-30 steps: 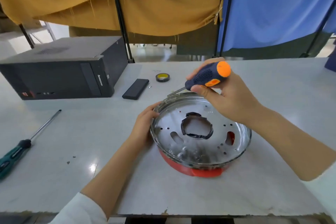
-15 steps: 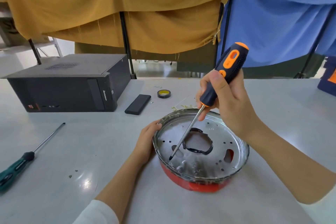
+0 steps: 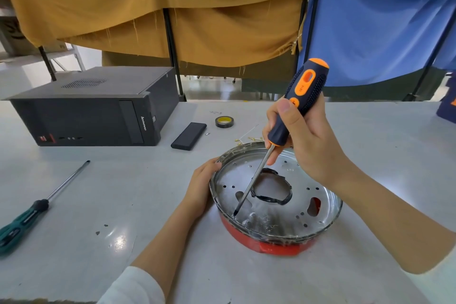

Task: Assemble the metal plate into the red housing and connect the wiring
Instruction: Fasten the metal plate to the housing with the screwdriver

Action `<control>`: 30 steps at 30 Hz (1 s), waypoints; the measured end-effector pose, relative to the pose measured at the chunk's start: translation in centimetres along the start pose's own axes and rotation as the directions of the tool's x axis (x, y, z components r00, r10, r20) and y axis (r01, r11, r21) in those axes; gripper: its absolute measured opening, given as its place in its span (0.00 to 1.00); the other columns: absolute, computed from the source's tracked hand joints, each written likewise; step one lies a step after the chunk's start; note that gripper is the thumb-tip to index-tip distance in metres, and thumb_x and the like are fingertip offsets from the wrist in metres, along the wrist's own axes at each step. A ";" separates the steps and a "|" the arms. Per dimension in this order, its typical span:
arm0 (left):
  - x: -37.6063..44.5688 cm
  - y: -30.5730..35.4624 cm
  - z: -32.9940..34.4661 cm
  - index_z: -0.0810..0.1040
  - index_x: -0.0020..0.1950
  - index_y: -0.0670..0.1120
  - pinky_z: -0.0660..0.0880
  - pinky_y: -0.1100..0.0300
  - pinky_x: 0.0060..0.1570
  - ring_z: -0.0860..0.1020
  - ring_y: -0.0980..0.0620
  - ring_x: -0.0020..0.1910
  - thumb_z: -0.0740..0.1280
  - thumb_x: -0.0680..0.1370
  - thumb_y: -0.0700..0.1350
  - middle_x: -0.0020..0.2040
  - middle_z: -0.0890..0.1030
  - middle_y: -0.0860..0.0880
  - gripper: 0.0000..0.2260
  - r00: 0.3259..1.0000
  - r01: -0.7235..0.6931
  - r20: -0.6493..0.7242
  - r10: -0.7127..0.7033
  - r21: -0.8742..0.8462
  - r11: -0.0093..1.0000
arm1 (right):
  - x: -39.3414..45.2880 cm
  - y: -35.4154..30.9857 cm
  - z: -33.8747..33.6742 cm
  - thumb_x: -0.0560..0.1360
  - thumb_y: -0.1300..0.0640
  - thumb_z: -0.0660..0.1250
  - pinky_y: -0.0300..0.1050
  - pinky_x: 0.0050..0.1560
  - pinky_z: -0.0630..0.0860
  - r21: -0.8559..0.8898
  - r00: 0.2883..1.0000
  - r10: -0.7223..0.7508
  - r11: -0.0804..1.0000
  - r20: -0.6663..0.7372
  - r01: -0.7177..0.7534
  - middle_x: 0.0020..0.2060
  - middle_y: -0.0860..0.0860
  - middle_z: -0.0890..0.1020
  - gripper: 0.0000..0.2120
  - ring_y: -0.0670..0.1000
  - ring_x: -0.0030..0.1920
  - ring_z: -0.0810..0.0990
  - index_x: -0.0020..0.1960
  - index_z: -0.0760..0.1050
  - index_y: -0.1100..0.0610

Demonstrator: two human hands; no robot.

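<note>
A round shiny metal plate [image 3: 303, 202] with several holes and a ragged central opening sits in the red housing [image 3: 276, 245] on the white table. My right hand [image 3: 308, 140] grips an orange and dark blue screwdriver [image 3: 299, 96] held steeply; its tip rests on the plate near the front left rim. My left hand [image 3: 201, 187] presses against the left rim of the plate and housing, steadying them. No wiring can be made out.
A green-handled screwdriver [image 3: 32, 212] lies at the left. A black computer case [image 3: 93, 108] stands at the back left, with a black flat box [image 3: 188, 136] and a tape roll [image 3: 224, 121] beside it. Small brass bits lie behind the plate.
My right hand swung the screwdriver from lying nearly flat over the back rim to a steep angle, and its tip came down onto the plate's front left. My view has moved closer.
</note>
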State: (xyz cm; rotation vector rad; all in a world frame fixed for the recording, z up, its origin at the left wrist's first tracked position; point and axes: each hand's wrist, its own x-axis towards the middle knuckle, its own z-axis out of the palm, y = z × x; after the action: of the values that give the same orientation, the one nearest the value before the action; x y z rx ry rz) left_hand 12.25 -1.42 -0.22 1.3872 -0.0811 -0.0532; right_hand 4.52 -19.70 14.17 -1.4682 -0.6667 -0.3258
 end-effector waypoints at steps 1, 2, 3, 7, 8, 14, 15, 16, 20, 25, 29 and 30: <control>0.1 -0.1 -0.1 0.80 0.61 0.39 0.70 0.38 0.67 0.78 0.36 0.62 0.63 0.74 0.46 0.58 0.82 0.38 0.19 1.000 0.000 -0.006 0.000 -0.002 1.000 | 0.0 0.0 0.0 0.78 0.54 0.58 0.44 0.24 0.76 0.000 1.000 0.000 1.000 -0.002 0.000 0.36 0.50 0.74 0.09 0.52 0.34 0.78 0.55 0.60 0.53; 0.2 -0.3 -0.1 0.80 0.60 0.39 0.70 0.38 0.66 0.78 0.35 0.62 0.62 0.76 0.45 0.58 0.82 0.38 0.17 1.000 -0.002 -0.011 0.002 -0.002 1.000 | 0.0 0.0 0.0 0.78 0.54 0.58 0.44 0.24 0.76 0.001 1.000 0.000 1.000 -0.003 0.000 0.37 0.51 0.74 0.09 0.52 0.34 0.78 0.55 0.60 0.54; 0.2 -0.4 -0.2 0.81 0.60 0.39 0.71 0.39 0.66 0.77 0.35 0.62 0.61 0.78 0.43 0.58 0.83 0.38 0.15 1.000 -0.004 -0.013 0.004 -0.002 1.000 | 0.0 0.0 0.0 0.78 0.55 0.58 0.44 0.24 0.76 0.003 1.000 0.000 1.000 -0.002 0.000 0.37 0.51 0.74 0.09 0.52 0.34 0.78 0.56 0.59 0.54; 0.1 -0.4 -0.2 0.80 0.61 0.38 0.72 0.42 0.64 0.78 0.35 0.61 0.61 0.78 0.42 0.58 0.82 0.37 0.16 1.000 -0.019 -0.001 0.019 -0.008 1.000 | 0.0 0.0 0.1 0.79 0.54 0.58 0.44 0.25 0.77 0.009 1.000 0.003 1.000 0.012 -0.003 0.37 0.50 0.74 0.09 0.51 0.34 0.78 0.56 0.60 0.53; 0.0 -0.3 -0.1 0.80 0.61 0.38 0.72 0.42 0.64 0.78 0.35 0.61 0.62 0.76 0.44 0.58 0.82 0.37 0.17 1.000 -0.020 0.001 0.020 -0.013 1.000 | 0.0 0.0 0.1 0.79 0.53 0.59 0.45 0.25 0.77 0.007 1.000 0.006 1.000 0.012 -0.006 0.36 0.49 0.74 0.09 0.51 0.34 0.78 0.55 0.60 0.53; 0.0 -0.2 0.0 0.78 0.62 0.36 0.69 0.37 0.66 0.76 0.32 0.62 0.61 0.78 0.43 0.59 0.80 0.33 0.17 1.000 -0.017 -0.004 0.017 -0.031 0.999 | 0.7 -0.2 0.6 0.77 0.52 0.60 0.48 0.27 0.78 -0.055 0.998 0.021 0.998 0.059 -0.018 0.40 0.56 0.72 0.08 0.52 0.35 0.77 0.53 0.61 0.49; 0.0 -0.1 0.0 0.78 0.62 0.35 0.70 0.37 0.66 0.76 0.32 0.62 0.62 0.75 0.45 0.59 0.80 0.33 0.19 1.000 -0.017 -0.004 0.016 -0.036 0.999 | 0.8 -0.3 0.8 0.77 0.52 0.60 0.48 0.28 0.78 -0.076 0.996 0.021 0.997 0.082 -0.015 0.41 0.58 0.71 0.08 0.54 0.37 0.77 0.53 0.62 0.47; 0.0 -0.1 0.0 0.78 0.62 0.35 0.70 0.37 0.66 0.76 0.32 0.62 0.63 0.73 0.46 0.59 0.80 0.33 0.21 1.000 -0.016 -0.002 0.016 -0.038 0.999 | 1.0 -0.4 1.0 0.77 0.52 0.60 0.48 0.29 0.79 -0.105 0.994 0.020 0.994 0.111 -0.008 0.42 0.60 0.71 0.08 0.57 0.38 0.77 0.53 0.62 0.44; 0.1 -0.3 -0.1 0.81 0.55 0.38 0.74 0.42 0.59 0.80 0.37 0.53 0.64 0.73 0.47 0.53 0.83 0.37 0.17 0.999 -0.034 0.016 0.034 -0.018 0.999 | 1.6 -0.9 1.7 0.77 0.51 0.61 0.49 0.33 0.81 -0.164 0.965 0.068 0.986 0.253 -0.026 0.44 0.60 0.73 0.12 0.58 0.40 0.80 0.57 0.61 0.43; 0.7 -0.6 -0.4 0.85 0.42 0.50 0.77 0.55 0.46 0.82 0.50 0.45 0.62 0.79 0.42 0.44 0.86 0.46 0.13 1.000 -0.029 -0.011 0.029 0.062 0.998 | 2.3 -1.7 2.3 0.78 0.54 0.61 0.47 0.33 0.80 -0.179 0.926 0.093 0.983 0.367 -0.027 0.45 0.57 0.80 0.13 0.55 0.42 0.84 0.60 0.62 0.52; 0.3 -0.4 -0.3 0.85 0.47 0.45 0.77 0.66 0.39 0.83 0.57 0.42 0.60 0.80 0.40 0.44 0.86 0.49 0.12 0.999 -0.035 -0.010 0.036 0.091 0.995 | 2.6 -1.5 3.2 0.72 0.55 0.73 0.43 0.32 0.79 -0.173 0.982 0.072 0.984 0.172 -0.042 0.34 0.49 0.78 0.18 0.54 0.34 0.83 0.53 0.66 0.59; 0.2 -0.3 -0.2 0.84 0.50 0.42 0.78 0.65 0.40 0.83 0.56 0.43 0.60 0.80 0.40 0.45 0.86 0.47 0.12 0.999 -0.032 -0.015 0.033 0.092 0.995 | 2.6 -1.2 3.5 0.70 0.53 0.74 0.45 0.33 0.80 -0.218 0.992 0.056 0.976 0.112 -0.030 0.33 0.47 0.75 0.20 0.52 0.32 0.82 0.51 0.67 0.59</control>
State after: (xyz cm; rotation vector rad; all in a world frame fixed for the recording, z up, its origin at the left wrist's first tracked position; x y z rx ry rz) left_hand 12.49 -1.27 -0.58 1.4779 -0.0933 -0.0107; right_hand 5.09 -15.89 16.63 -1.7173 -0.7096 -0.2863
